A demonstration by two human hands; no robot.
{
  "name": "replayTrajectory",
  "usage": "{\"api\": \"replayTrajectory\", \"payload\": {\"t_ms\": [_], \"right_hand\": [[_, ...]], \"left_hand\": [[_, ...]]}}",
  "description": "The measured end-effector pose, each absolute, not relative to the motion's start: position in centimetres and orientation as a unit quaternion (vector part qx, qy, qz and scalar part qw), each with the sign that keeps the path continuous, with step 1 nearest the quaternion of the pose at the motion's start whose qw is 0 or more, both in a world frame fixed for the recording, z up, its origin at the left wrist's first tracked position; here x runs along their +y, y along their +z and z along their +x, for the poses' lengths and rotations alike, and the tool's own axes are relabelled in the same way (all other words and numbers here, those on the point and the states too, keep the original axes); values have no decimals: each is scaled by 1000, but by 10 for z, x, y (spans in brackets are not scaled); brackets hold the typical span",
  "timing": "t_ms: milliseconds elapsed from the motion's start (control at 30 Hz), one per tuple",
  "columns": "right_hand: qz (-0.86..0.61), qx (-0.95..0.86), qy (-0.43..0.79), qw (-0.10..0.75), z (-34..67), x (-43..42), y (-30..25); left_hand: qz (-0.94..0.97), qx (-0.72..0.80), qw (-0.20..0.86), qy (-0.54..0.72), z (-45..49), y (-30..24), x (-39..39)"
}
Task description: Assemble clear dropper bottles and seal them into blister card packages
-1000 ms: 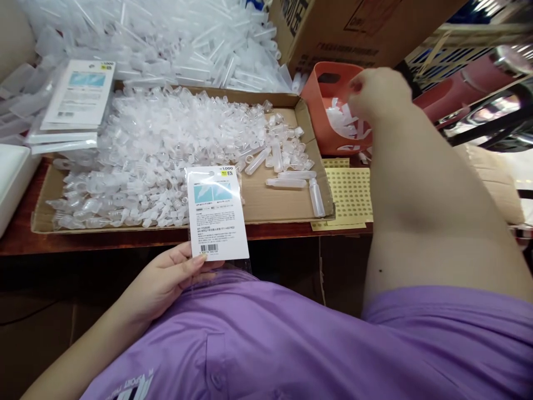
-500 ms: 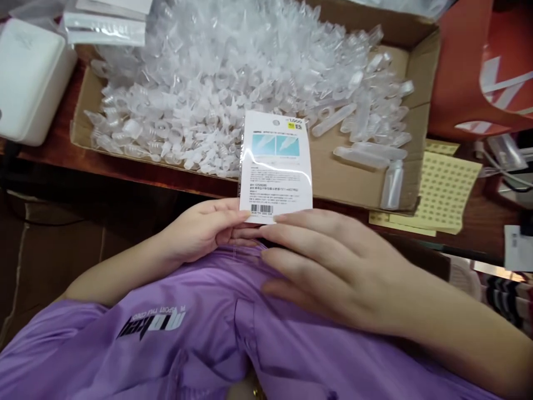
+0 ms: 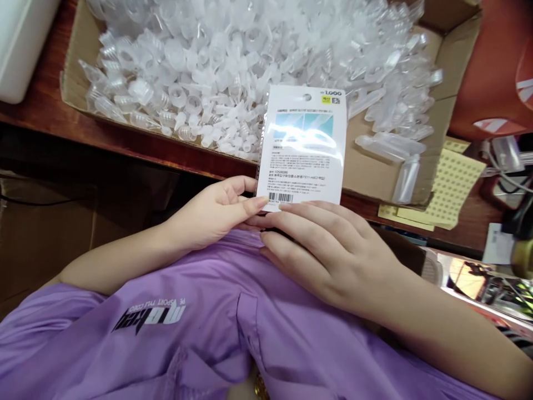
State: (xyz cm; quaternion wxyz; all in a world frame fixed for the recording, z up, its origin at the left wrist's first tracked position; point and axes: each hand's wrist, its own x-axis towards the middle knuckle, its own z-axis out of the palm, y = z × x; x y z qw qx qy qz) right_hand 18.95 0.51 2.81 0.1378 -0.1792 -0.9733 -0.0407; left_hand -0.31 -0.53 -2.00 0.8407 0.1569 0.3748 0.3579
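A white printed card [image 3: 306, 178] in a glossy clear sleeve stands tilted up in front of me, showing blue pictures, fine print and a barcode. My left hand [image 3: 220, 208] pinches its lower left corner, thumb on the printed face near the barcode. Along the bottom edge lie the fingers of my right hand [image 3: 333, 250], pressed together against the card; its thumb is hidden. Behind the card, a shallow cardboard box [image 3: 453, 83] holds a heap of small clear plastic nozzle tips and caps [image 3: 187, 72]. Several translucent tubes [image 3: 385, 147] lie at its right end.
Yellow sheets of round stickers [image 3: 458, 178] stick out beside the box's right side, near an orange-red box [image 3: 487, 83]. A white block-shaped object [image 3: 20, 50] stands at the left on the dark wooden table [image 3: 37, 105].
The card appears larger, more upright and further right and up in view. My right fingers now rest closer along its bottom edge. The view has shifted toward the box.
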Motion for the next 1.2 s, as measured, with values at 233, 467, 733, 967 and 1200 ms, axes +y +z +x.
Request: {"api": "replayTrajectory", "payload": {"t_ms": [233, 467, 733, 967, 1200], "right_hand": [[-170, -976, -69, 118, 190, -1, 31], [-171, -976, 0, 137, 189, -3, 35], [-332, -921, 141, 150, 182, 7, 39], [-397, -894, 164, 131, 182, 22, 30], [-431, -876, 176, 126, 177, 21, 28]], "left_hand": [[152, 353, 847, 368, -4, -21, -5], [217, 386, 814, 375, -6, -20, -8], [247, 355, 829, 355, -8, -19, -9], [261, 342, 833, 349, -11, -21, -11], [248, 336, 840, 346, -12, -20, -9]]}}
